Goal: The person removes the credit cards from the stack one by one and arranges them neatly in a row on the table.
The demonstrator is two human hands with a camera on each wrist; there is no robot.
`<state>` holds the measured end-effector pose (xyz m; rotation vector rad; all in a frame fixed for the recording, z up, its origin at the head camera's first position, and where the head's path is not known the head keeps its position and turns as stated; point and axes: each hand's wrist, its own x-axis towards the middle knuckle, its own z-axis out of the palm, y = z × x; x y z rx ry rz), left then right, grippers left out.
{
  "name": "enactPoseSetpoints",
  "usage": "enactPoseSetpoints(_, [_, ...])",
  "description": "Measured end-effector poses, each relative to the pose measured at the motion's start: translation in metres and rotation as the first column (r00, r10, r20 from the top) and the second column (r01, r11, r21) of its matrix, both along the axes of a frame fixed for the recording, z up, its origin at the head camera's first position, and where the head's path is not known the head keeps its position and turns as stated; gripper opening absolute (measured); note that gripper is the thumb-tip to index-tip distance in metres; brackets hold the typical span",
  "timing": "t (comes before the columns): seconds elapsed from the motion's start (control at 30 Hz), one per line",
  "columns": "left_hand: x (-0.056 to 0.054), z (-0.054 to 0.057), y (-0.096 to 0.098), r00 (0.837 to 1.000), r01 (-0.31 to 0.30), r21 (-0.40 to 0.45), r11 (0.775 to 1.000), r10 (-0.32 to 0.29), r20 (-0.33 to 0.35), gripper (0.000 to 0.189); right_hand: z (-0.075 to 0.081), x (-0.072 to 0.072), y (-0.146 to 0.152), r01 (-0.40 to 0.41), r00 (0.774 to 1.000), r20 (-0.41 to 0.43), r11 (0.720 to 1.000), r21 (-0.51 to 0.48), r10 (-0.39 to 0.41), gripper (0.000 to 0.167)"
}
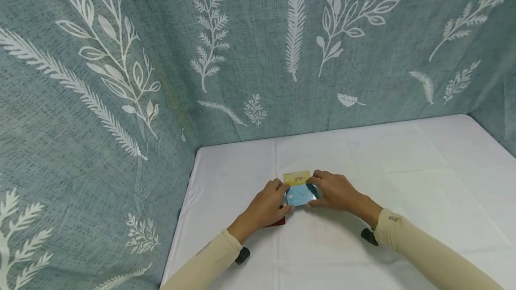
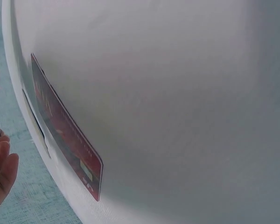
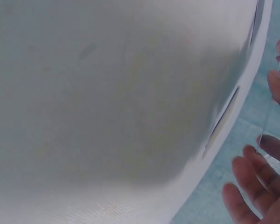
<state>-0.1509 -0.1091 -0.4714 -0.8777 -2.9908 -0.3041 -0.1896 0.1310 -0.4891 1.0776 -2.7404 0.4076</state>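
A light blue card (image 1: 299,195) is stretched between my two hands in the head view, its chip toward the left. My left hand (image 1: 266,202) pinches its left edge with fingers and thumb, while my right hand (image 1: 336,191) grips the right side, where a darker blue part shows by the fingers. From the right wrist the held card (image 3: 266,123) appears as a thin edge-on line. Just behind it in the head view lies a yellow card (image 1: 297,177). Below my left hand, a dark red card (image 2: 67,128) with a chip lies on the white table, mostly hidden from the head camera.
The table (image 1: 403,191) is covered in white cloth. Behind it and at its left side hangs a teal curtain (image 1: 250,48) with white leaf prints. Black wrist devices (image 1: 242,256) sit under both cream sleeves (image 1: 427,247).
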Motion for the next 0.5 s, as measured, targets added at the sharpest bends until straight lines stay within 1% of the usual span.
enactPoseSetpoints(0.07, [0.002, -0.001, 0.000, 1.000, -0.004, 0.000, 1.000, 0.004, 0.009, 0.058, -0.001, 0.002, 0.000, -0.002, 1.000, -0.005, 1.000, -0.001, 0.002, 0.061])
enactPoseSetpoints(0.13, [0.004, -0.001, 0.000, 1.000, -0.002, 0.007, 1.000, 0.002, 0.004, 0.057, -0.002, 0.004, 0.000, -0.006, 1.000, -0.014, 1.000, -0.004, 0.006, 0.062])
enactPoseSetpoints(0.33, [0.010, -0.002, 0.000, 0.999, 0.023, 0.043, 0.999, -0.022, -0.043, 0.056, -0.002, 0.009, 0.002, 0.000, 0.999, -0.040, 1.000, -0.014, -0.001, 0.061])
enactPoseSetpoints(0.5, [0.014, -0.003, -0.001, 0.998, 0.035, 0.050, 0.998, -0.032, -0.059, 0.056, 0.000, 0.015, 0.002, 0.004, 0.999, -0.042, 1.000, -0.014, -0.005, 0.062])
